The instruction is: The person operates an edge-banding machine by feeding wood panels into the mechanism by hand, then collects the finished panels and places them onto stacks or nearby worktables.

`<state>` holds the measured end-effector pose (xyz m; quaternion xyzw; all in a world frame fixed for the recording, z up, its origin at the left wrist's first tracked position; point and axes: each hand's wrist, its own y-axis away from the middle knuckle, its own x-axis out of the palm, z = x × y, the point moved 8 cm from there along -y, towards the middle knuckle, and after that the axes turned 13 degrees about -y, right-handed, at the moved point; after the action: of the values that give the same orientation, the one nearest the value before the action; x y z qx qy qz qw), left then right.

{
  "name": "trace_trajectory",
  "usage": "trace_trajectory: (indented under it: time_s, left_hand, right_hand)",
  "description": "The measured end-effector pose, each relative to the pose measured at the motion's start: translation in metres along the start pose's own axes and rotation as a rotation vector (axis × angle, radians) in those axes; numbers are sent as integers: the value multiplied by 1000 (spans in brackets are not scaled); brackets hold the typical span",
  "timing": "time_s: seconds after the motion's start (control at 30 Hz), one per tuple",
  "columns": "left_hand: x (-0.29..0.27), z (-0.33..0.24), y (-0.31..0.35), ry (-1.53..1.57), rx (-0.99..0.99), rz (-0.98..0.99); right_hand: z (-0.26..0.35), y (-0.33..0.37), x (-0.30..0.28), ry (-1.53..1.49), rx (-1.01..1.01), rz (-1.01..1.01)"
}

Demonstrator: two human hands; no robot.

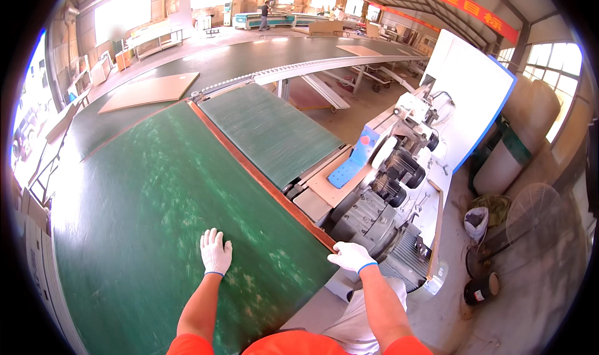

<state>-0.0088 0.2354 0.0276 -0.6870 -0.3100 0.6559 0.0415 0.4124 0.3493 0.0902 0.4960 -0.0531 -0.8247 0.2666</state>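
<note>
One green surface (137, 242) bears one left hand (216, 254), one right hand (352, 256) alongside.

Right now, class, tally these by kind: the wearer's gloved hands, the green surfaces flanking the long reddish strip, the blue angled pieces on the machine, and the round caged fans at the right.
Gloved left hand and gloved right hand: 2
Large green surface and smaller green surface: 2
Blue angled piece: 1
Caged fan: 1
Total: 6

Counted one large, scuffed green flat surface (143, 217); along its right edge, one long reddish-brown strip (262, 178); at it were two white-gloved hands (216, 255); right of it, one bent blue plate (350, 166).
</note>
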Motion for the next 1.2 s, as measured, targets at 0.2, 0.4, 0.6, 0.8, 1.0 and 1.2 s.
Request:
trace_trajectory:
  time_s: [0.2, 0.4, 0.6, 0.8, 1.0, 1.2]
  left_hand:
    - [10, 7, 1, -16, -1, -9]
    - [14, 3, -2, -30, 20, -15]
    - [2, -4, -1, -4, 17, -10]
    - [-1, -12, -5, -12, -69, 35]
    - [-20, -101, -41, 78, 154, 273]
    - [7, -173, -50, -253, 398, 541]
  right_hand:
    - [1, -2, 2, -19, -11, 8]
    - [-1, 0, -1, -6, -1, 27]
    - [1, -2, -1, -22, -31, -4]
    - [5, 8, -9, -51, -8, -47]
    - [6, 4, 1, -54, -3, -8]
    - [-6, 3, 5, -22, 59, 31]
